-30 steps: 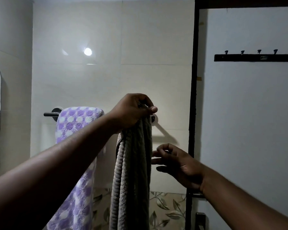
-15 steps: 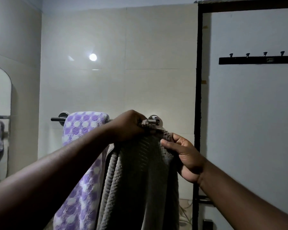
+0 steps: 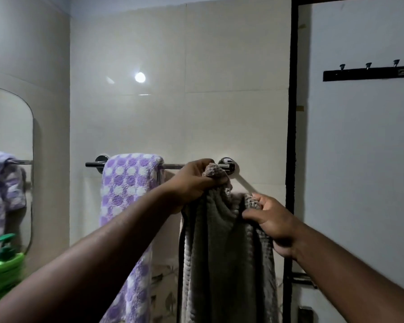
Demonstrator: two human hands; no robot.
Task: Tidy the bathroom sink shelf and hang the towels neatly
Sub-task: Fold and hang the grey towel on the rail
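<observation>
The towel-hanging step was in hand. The left hand (image 3: 194, 180) bunched the grey towel (image 3: 224, 252) at the right end of the towel rail (image 3: 173, 165), beside the purple dotted towel (image 3: 128, 183). The right hand (image 3: 273, 222) had its fingers (image 3: 258, 199) pinching the towel's edge lower down. Next, probably, spreading it evenly along the rail.

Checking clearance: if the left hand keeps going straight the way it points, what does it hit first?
Likely the towel bar near its right mount; the left hand, gripping the grey towel, sits just before it. Then the tiled wall. Depth is unclear.
</observation>
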